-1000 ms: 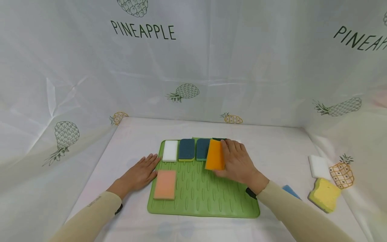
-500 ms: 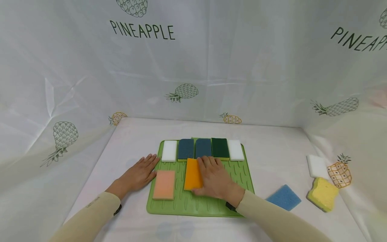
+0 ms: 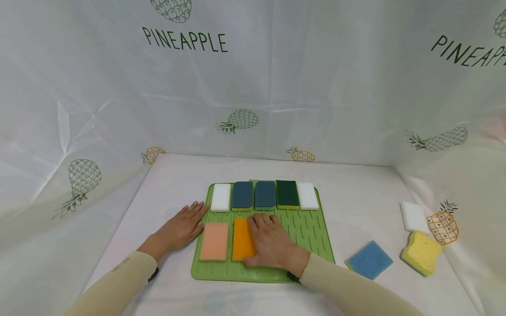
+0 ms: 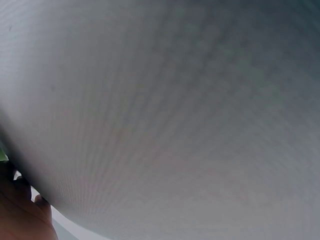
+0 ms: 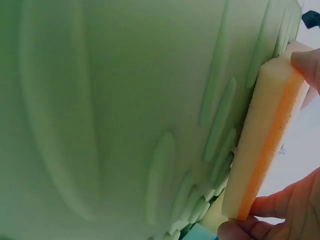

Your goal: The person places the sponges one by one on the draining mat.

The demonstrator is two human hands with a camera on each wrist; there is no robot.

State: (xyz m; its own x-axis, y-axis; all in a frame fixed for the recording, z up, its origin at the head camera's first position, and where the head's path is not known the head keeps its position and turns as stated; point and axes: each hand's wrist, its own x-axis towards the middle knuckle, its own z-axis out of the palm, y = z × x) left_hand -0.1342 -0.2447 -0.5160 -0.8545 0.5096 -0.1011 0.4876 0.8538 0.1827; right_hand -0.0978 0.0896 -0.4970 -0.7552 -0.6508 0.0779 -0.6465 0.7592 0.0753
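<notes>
My right hand (image 3: pixel 272 241) holds an orange sponge (image 3: pixel 242 241) down on the green ribbed mat (image 3: pixel 306 226). In the right wrist view the thumb and fingers grip opposite ends of this sponge (image 5: pixel 267 145), which has an orange layer over a cream one. Just left of it lies a peach sponge (image 3: pixel 214 241), with a narrow gap between them. My left hand (image 3: pixel 182 229) rests flat with straight fingers, its fingertips at the mat's left edge. Only a bit of the left hand (image 4: pixel 25 212) shows in the left wrist view; pale cloth fills the rest.
Along the mat's back edge sit a white sponge (image 3: pixel 221 197), two blue-grey ones (image 3: pixel 242 194), a dark green one (image 3: pixel 287 193) and another white one (image 3: pixel 308 195). Right of the mat lie a blue sponge (image 3: pixel 370 260), a yellow sponge (image 3: pixel 423 253) and a white sponge (image 3: pixel 413 217).
My right hand has carried the orange sponge from the back row, left and nearer, down beside the peach sponge. The dark green and right white sponges are uncovered. My left hand stays put.
</notes>
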